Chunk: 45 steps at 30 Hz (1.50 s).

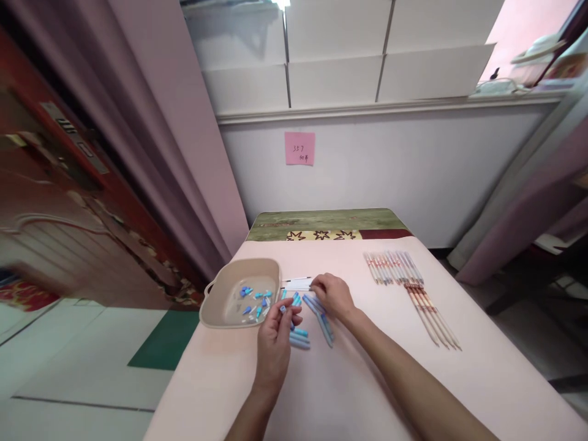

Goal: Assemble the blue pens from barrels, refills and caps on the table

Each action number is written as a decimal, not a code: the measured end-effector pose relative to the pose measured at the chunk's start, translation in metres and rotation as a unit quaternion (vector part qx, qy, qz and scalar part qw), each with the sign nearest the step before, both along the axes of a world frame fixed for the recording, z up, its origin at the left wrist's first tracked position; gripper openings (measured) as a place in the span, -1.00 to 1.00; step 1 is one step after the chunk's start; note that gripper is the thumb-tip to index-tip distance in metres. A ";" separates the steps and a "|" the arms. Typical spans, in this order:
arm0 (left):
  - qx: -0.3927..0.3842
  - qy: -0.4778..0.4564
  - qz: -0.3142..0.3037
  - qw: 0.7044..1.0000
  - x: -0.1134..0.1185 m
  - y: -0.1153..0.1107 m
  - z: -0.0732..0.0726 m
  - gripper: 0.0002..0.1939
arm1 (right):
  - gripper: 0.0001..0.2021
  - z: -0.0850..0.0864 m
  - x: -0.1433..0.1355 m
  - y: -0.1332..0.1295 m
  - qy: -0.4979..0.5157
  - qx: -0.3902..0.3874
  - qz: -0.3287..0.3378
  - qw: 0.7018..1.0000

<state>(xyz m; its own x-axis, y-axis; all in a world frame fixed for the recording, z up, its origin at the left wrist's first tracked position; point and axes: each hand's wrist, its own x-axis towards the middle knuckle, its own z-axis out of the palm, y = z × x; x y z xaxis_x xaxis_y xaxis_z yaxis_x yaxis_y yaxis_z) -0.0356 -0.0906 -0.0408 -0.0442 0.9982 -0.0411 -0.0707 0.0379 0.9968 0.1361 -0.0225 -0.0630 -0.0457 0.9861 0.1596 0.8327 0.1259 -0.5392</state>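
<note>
My left hand is closed round a blue pen barrel, just right of the beige basin. My right hand reaches down to the thin white sticks, its fingertips pinched at their right end; what they hold is too small to tell. Blue pen barrels lie below my right hand, and more light blue barrels lie beside my left hand. The beige basin contains several small blue and turquoise caps and small white pieces.
Finished-looking pens with red and white patterns lie in a row on the right of the pink-covered table; several more fan out below them. A pink note is on the wall behind.
</note>
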 end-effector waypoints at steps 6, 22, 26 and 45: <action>0.023 0.000 -0.008 1.000 -0.013 -0.011 0.000 -0.56 | -0.80 -0.006 -0.028 0.034 -0.105 -0.063 0.041 0.992; 0.049 0.043 -0.048 0.997 -0.023 -0.014 -0.005 -0.70 | -0.79 0.031 -0.024 0.045 -0.184 -0.084 0.111 0.973; 0.047 -0.013 -0.049 0.998 -0.022 -0.007 -0.009 -0.75 | -0.72 0.043 0.031 0.033 -0.150 -0.085 0.041 0.984; 0.003 0.022 -0.042 0.999 0.005 0.005 -0.005 -0.74 | -0.80 0.001 0.034 -0.004 0.007 -0.159 -0.120 0.980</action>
